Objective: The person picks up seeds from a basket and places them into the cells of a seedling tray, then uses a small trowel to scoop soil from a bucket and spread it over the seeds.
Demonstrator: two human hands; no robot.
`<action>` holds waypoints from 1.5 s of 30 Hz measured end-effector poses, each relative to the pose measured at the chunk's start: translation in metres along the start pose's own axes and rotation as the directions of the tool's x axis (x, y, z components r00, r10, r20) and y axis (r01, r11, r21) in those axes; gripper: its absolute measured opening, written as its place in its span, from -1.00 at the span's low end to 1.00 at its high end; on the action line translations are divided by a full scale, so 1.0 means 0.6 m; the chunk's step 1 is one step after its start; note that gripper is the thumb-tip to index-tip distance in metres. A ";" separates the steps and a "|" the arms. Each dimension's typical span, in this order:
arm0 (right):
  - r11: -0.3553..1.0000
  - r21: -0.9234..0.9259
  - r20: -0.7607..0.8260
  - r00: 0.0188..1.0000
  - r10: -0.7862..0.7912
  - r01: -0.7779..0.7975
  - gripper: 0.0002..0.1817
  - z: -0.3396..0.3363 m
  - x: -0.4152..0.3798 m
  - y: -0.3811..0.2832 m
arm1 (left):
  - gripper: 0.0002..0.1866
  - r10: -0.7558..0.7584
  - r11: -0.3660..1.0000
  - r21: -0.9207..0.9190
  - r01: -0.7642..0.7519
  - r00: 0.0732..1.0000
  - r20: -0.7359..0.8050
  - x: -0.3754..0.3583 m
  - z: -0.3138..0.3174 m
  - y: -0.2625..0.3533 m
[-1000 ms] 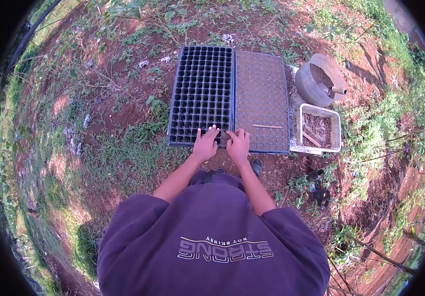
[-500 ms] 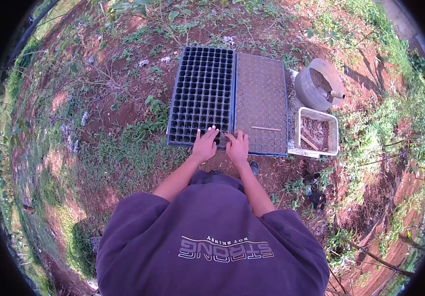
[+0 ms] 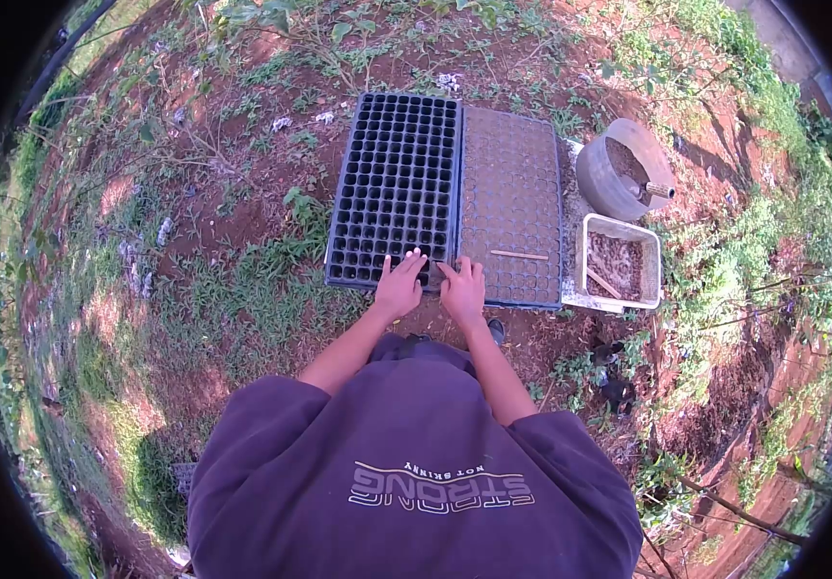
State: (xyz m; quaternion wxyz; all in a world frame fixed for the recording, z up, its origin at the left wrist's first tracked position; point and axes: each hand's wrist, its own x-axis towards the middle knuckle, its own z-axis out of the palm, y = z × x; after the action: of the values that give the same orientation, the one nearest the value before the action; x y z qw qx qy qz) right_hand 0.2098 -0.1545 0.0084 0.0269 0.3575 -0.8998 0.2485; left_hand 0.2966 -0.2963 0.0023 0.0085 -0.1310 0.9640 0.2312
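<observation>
A black seedling tray (image 3: 397,183) with rows of dark hollow cells lies on the left. Beside it on the right is a second seedling tray (image 3: 511,193), its cells filled level with brown soil. My left hand (image 3: 400,288) rests on the near edge of the black tray, fingers apart. My right hand (image 3: 462,289) is at the near end of the seam between the trays, its index finger pointing left onto the black tray's corner. Its fingers look apart, and I see nothing held. A thin wooden stick (image 3: 519,255) lies across the soil-filled tray.
Right of the trays stand a translucent round tub (image 3: 601,183) holding soil and a handled tool (image 3: 660,190), and a cream rectangular basin (image 3: 655,261) with grainy material and a stick (image 3: 603,283). Grass, weeds and bare reddish ground (image 3: 233,333) surround them.
Both hands stay at nearly the same spots, with the right index finger shifted very slightly. The trays and containers sit slightly lower in view.
</observation>
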 end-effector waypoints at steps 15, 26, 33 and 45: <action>0.990 0.131 -0.061 0.996 0.065 -0.056 -0.68 -0.012 0.020 0.025 | -0.43 -0.069 0.998 -0.008 0.069 0.998 0.013 0.003 0.000 0.010; 0.985 0.142 -0.183 0.976 0.121 -0.096 -0.75 -0.054 -0.011 0.122 | -0.59 -0.014 0.995 -0.097 -0.017 0.949 -0.315 0.038 0.032 0.077; 0.992 0.055 -0.181 0.976 0.124 -0.116 -0.79 -0.090 0.007 0.204 | -0.76 0.042 0.990 -0.107 -0.091 0.920 -0.391 0.099 0.059 0.147; 0.999 0.040 0.061 0.998 -0.006 0.004 -0.86 -0.120 0.058 0.284 | -0.83 -0.068 0.998 -0.034 0.061 0.944 -0.323 0.161 0.106 0.200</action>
State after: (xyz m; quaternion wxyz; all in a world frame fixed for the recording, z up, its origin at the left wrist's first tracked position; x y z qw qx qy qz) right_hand 0.0626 -0.0374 0.0062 -0.0070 0.3676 -0.8942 0.2556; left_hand 0.1696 -0.1890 -0.0086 -0.1439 -0.1988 0.9447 0.2174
